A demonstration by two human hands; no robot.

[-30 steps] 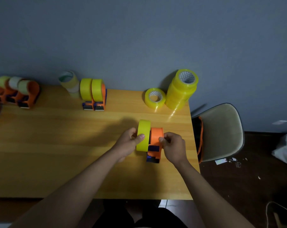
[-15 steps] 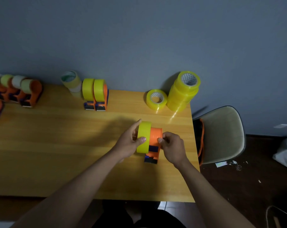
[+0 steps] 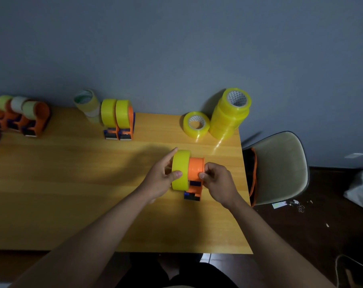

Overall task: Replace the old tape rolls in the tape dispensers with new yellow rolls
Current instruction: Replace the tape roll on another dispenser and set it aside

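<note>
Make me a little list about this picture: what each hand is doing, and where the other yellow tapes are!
left hand: grips the new yellow tape roll, pushing it onto the orange plastic tape dispenser
right hand: holds that dispenser steady
finished: two dispensers with yellow rolls near the wall
spare rolls: tall yellow stack, single flat roll beside it
surface: wooden table

Both forearms are bare with no sleeves, watch or rings showing; dark clothing covers the lap.
</note>
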